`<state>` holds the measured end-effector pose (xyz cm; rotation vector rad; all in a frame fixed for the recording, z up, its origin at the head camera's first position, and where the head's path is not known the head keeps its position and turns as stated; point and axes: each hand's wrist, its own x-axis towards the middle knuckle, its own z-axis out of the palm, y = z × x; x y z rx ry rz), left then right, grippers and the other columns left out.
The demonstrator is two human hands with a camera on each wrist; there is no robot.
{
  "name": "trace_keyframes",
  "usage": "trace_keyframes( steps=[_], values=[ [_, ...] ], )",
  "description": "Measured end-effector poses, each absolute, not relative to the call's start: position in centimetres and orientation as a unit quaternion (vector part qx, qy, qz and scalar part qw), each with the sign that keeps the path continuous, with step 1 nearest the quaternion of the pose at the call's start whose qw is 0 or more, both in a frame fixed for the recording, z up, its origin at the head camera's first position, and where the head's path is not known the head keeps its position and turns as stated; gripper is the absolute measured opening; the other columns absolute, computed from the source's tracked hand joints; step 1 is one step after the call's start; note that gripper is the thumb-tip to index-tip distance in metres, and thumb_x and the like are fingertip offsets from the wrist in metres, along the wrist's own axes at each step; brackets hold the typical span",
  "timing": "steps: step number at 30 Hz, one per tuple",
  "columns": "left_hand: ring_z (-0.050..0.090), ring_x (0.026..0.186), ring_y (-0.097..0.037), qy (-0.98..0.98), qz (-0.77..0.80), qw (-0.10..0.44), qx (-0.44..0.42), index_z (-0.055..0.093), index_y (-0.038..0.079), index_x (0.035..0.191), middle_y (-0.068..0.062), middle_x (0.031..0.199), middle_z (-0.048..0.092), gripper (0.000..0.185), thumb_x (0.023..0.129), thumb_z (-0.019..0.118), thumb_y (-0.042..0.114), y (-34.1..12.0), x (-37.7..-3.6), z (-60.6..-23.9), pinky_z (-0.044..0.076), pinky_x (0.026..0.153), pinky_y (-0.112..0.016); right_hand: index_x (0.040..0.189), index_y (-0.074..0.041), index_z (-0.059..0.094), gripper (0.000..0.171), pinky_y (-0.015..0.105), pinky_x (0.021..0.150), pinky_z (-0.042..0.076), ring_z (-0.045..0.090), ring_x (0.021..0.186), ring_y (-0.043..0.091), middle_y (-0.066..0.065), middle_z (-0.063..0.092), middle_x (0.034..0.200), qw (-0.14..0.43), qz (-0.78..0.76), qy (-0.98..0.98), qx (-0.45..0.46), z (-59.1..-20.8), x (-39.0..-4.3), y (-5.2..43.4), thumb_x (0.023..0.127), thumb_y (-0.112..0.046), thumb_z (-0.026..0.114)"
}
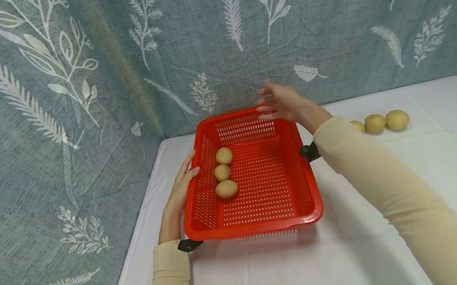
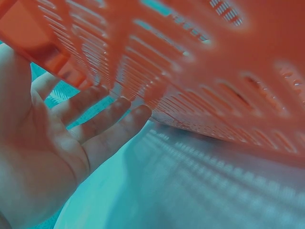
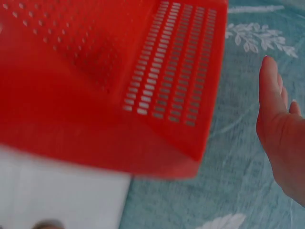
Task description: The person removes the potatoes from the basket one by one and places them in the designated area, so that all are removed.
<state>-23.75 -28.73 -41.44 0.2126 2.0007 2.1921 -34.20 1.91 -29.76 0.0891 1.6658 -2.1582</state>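
A red slotted basket (image 1: 302, 210) sits on the white table, and it fills the left wrist view (image 2: 200, 62) and the right wrist view (image 3: 109, 95). Three potatoes (image 1: 224, 172) lie in a row inside, near its left wall. My left hand (image 1: 182, 182) rests against the basket's left outer wall with straight fingers (image 2: 102, 129). My right hand (image 1: 279, 102) hovers above the basket's far right corner, fingers spread, holding nothing; its thumb and palm (image 3: 281, 133) show beside the basket.
Three more potatoes (image 1: 377, 123) lie in a row on the white table (image 1: 390, 188) to the right of the basket, one partly hidden behind my right sleeve. A leaf-patterned blue curtain (image 1: 73, 86) hangs close behind and to the left.
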Motion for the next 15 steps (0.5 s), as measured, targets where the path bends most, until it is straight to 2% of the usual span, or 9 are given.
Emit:
trace_keyframes(
  steps=[8, 15],
  values=[
    [0.056, 0.098, -0.019, 0.668, 0.736, 0.082, 0.069, 0.021, 0.025, 0.153, -0.017, 0.141, 0.035, 0.053, 0.103, 0.037, 0.017, -28.7, -23.8, -41.3, 0.05, 0.076, -0.029, 0.142, -0.002, 0.04, 0.054, 0.048, 0.099, 0.039, 0.044, 0.123, 0.035, 0.02, 0.043, 0.136, 0.208, -0.786, 0.581, 0.034, -30.8, -34.0, -0.5, 0.103, -0.04, 0.033],
    [0.056, 0.097, -0.019, 0.666, 0.738, 0.084, 0.071, 0.02, 0.024, 0.153, -0.019, 0.14, 0.035, 0.053, 0.104, 0.035, 0.016, -28.7, -23.8, -41.5, 0.05, 0.075, -0.029, 0.142, -0.004, 0.041, 0.054, 0.046, 0.098, 0.041, 0.042, 0.126, 0.033, 0.019, 0.042, 0.139, 0.233, -0.787, 0.57, 0.024, -31.7, -33.6, -2.2, 0.103, -0.04, 0.034]
  ],
)
